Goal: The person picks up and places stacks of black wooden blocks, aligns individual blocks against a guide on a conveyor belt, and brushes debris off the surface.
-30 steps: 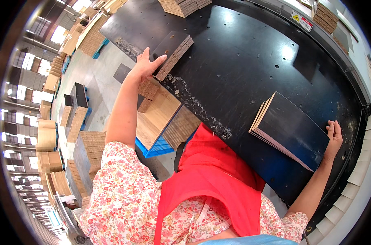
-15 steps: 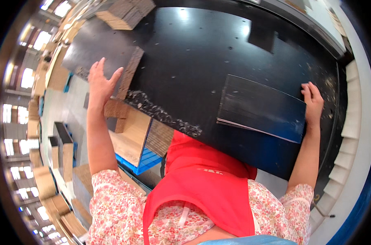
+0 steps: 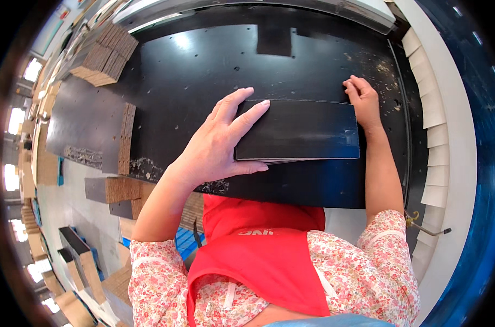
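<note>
A flat stack of black sheets (image 3: 307, 131) lies on the black work table (image 3: 215, 60) in front of me. My left hand (image 3: 217, 144) presses on the stack's left end, fingers spread over its top and thumb under the near edge. At the far right corner, my right hand (image 3: 362, 101) curls against the stack's right end. Both hands hold the stack between them.
A slanted pile of brown cardboard pieces (image 3: 103, 54) lies at the table's far left, and another upright row (image 3: 125, 139) stands at its left edge. Stacks of flattened cardboard (image 3: 78, 261) fill the floor to the left. A white ribbed guard (image 3: 435, 141) borders the table's right side.
The stack, held tilted on its edge by my right hand alone, has come down flat on the table. My left hand left the cardboard pile at the left and now presses on the stack.
</note>
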`<act>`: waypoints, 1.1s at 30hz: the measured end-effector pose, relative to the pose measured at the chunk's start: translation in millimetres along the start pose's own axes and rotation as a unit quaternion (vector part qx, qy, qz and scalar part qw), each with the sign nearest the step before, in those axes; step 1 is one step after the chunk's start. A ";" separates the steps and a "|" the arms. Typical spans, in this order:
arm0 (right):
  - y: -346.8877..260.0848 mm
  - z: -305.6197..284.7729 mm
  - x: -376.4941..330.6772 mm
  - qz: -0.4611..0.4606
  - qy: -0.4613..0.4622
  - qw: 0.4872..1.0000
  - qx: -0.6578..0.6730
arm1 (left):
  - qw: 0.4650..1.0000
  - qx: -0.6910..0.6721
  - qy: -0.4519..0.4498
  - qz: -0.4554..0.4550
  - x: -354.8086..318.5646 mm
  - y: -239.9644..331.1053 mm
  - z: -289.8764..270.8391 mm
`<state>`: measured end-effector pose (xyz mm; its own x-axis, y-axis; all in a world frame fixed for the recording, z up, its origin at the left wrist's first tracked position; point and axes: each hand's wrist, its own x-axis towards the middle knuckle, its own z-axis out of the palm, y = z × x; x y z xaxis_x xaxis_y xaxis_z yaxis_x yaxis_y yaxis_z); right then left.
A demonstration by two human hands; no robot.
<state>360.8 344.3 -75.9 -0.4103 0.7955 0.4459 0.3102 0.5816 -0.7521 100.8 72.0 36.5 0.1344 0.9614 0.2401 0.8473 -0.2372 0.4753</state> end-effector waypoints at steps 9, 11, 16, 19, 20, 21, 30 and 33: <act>-2.1 -1.3 -1.9 0.011 -0.001 0.999 -0.030 | 0.999 -0.036 0.011 0.021 3.2 -1.8 5.8; -3.9 0.2 -1.4 0.013 -0.007 0.999 -0.029 | 0.999 -0.031 0.009 0.021 1.4 -2.2 4.9; -6.8 -1.3 -1.4 0.009 -0.009 0.999 -0.035 | 0.998 -0.044 0.016 0.031 1.1 -4.2 7.4; -4.7 -1.3 -0.5 -0.001 -0.007 0.999 -0.034 | 0.997 -0.067 0.027 0.040 1.4 -4.2 6.8; -3.6 -0.9 -0.5 -0.006 -0.006 1.000 -0.030 | 0.996 -0.070 0.033 0.043 1.9 -4.6 6.8; -2.6 -0.7 -0.8 -0.002 -0.009 1.000 -0.030 | 0.995 -0.074 0.038 0.046 2.2 -5.0 6.7; 2.5 -1.4 -0.3 0.011 -0.016 0.999 -0.032 | 0.944 -0.319 0.052 -0.066 15.6 -7.7 -0.2; -1.4 -2.6 -0.9 0.013 -0.015 0.999 -0.040 | 0.880 -0.450 0.053 -0.141 22.3 -18.5 -3.1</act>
<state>362.9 343.3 -74.0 -0.4272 0.8052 0.4113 0.3878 0.5741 -0.7211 86.5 97.4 35.7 -0.1045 0.9927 0.0597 0.0836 -0.0510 0.9952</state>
